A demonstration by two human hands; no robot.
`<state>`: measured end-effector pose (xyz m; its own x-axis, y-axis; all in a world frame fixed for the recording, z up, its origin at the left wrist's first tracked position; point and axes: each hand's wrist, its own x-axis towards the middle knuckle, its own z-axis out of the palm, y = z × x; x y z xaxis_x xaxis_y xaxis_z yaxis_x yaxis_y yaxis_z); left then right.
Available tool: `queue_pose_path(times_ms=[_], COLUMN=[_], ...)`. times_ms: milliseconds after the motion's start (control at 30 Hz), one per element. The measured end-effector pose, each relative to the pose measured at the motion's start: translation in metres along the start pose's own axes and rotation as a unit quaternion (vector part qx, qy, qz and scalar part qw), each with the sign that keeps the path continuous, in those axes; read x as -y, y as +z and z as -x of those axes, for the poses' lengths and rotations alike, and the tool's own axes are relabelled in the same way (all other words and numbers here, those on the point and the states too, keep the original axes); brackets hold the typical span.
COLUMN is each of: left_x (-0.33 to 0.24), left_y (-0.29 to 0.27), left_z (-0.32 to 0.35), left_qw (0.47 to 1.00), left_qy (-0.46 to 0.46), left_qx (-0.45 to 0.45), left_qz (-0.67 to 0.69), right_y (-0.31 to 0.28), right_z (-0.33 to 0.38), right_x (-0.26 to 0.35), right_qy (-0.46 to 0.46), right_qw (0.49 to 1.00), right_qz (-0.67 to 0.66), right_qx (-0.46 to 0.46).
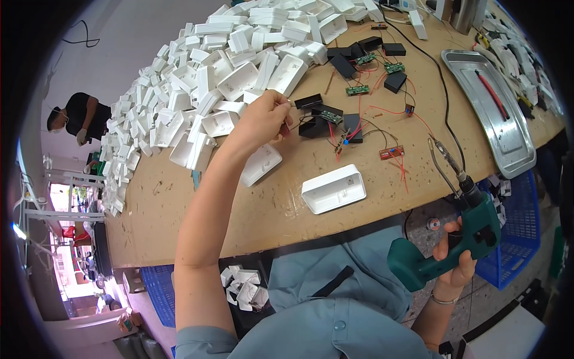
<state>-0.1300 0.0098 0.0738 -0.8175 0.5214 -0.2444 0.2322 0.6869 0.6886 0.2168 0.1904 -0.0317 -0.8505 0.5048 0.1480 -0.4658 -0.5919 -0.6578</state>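
Note:
My right hand (pixel 457 263) is wrapped round the handle of a green soldering gun (pixel 478 227), whose metal tip and curved feed tube point up over the table's front edge. My left hand (pixel 267 118) reaches forward, its fingers pinched beside a cluster of black blocks (pixel 308 100); what they hold, if anything, is hidden. Close to its fingertips lies a small green circuit board (pixel 330 117) with thin wires. Below that hand rests a white plastic case (pixel 261 165). Another open white case (pixel 333 189) sits nearer me. An orange-brown board (pixel 391 152) with red wires lies to its right.
White cases (pixel 239 42) are heaped across the table's left and back. At right, a metal tray (pixel 520 140) holds a red-and-black rod (pixel 491 94). A black cable (pixel 441 72) crosses the table (pixel 155 227). A blue basket (pixel 520 233) stands below; a person (pixel 84 116) is far left.

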Motion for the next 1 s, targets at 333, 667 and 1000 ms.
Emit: queue_pose_path(times_ms=[333, 667, 1000], left_x=[0.002, -0.004, -0.008], left_y=[-0.008, 0.003, 0.004], left_z=[0.004, 0.038, 0.04], left_qw=[0.956, 0.965, 0.956], left_qy=[-0.072, 0.124, 0.162], left_qx=[0.087, 0.016, -0.05], left_qz=[0.272, -0.229, -0.24], right_y=[0.001, -0.002, -0.005], right_z=[0.002, -0.001, 0.0], right_x=[-0.001, -0.001, -0.004], right_qy=[0.002, 0.004, 0.005], right_qw=[1.0, 1.0, 1.0], right_qz=[0.002, 0.004, 0.008], right_qx=[-0.013, -0.004, 0.006])
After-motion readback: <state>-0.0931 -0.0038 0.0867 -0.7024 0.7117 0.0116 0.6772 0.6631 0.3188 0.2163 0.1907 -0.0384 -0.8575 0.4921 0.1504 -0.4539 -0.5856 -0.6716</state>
